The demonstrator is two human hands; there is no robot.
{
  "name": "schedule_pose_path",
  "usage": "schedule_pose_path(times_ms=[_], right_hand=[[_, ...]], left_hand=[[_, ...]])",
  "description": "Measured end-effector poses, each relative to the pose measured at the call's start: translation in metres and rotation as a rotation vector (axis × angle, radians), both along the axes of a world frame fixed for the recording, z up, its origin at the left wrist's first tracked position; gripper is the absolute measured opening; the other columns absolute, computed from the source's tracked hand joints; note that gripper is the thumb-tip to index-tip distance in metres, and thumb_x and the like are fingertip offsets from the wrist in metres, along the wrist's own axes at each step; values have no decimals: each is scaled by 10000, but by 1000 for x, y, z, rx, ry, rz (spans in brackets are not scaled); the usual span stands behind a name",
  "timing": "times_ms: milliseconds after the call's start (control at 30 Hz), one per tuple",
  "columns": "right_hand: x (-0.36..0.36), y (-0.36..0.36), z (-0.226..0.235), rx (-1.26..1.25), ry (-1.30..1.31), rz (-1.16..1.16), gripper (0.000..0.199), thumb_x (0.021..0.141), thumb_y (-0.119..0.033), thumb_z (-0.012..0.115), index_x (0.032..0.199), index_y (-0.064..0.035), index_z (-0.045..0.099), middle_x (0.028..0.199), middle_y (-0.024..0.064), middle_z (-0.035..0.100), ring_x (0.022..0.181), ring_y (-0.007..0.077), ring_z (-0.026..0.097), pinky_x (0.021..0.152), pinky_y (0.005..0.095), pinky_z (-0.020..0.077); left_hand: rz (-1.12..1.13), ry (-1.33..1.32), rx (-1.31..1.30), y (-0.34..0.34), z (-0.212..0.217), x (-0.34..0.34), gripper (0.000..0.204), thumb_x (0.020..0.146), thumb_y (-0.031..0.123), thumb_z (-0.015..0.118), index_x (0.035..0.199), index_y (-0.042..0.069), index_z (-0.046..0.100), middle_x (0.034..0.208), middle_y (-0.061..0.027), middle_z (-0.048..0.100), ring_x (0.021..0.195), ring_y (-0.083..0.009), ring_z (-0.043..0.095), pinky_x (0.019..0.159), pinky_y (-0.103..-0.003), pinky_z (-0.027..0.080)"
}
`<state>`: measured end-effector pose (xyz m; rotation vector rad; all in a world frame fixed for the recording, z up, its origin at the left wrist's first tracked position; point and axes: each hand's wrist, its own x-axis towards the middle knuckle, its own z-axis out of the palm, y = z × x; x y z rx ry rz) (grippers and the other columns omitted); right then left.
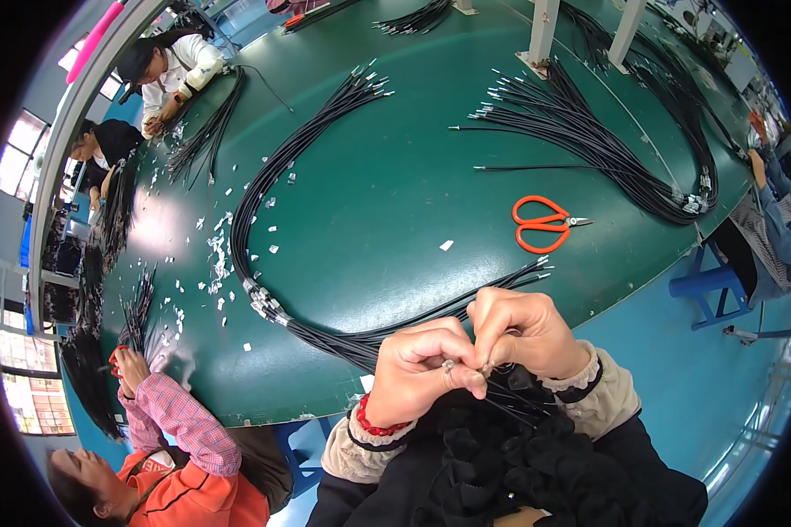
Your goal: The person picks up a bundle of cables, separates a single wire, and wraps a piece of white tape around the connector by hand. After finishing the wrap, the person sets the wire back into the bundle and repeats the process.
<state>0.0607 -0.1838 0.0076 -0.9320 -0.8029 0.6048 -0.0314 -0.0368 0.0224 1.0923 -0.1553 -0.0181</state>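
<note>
My left hand (426, 364) and my right hand (527, 334) meet at the table's near edge, their thumbs and fingertips pinched close together. A small silvery bit (449, 365) shows at the left fingers. Thin black cables (514, 400) come out just below the fingertips, and the left hand seems to grip one. What the right fingertips pinch is too small to make out. Behind my hands runs a long curved bundle of black cables (264, 189) with silver tips, clear tags (268, 304) around it. Orange-handled scissors (543, 226) lie beyond my right hand.
The green table (369, 228) carries another large cable bundle (589, 140) at the right and scattered white scraps (215, 250) at the left. White posts (543, 35) rise at the back. Co-workers (180, 75) sit along the left; one person in orange (193, 492) sits nearby. A blue stool (712, 285) stands right.
</note>
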Motion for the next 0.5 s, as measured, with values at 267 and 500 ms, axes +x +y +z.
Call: schedule_pose_path(times_ms=[267,500], right_hand=[[10,-9,17,-154,-319,-85,156,679,-79,757,785,-39,649,632,-26,427,548,62,340,481,225,249],[37,-14,11,-241,-369,-284,225,602,-98,806,735,-40,634,581,-13,429,542,94,355,475,251,258]], left_hand=[[28,67,2,-3,0,4,119,782,-62,625,900,-75,607,843,-105,568,730,-181,620,650,-245,511],[388,6,106,-21,-13,33,146,797,-72,598,940,-55,619,876,-94,581,830,-161,577,708,-251,476]])
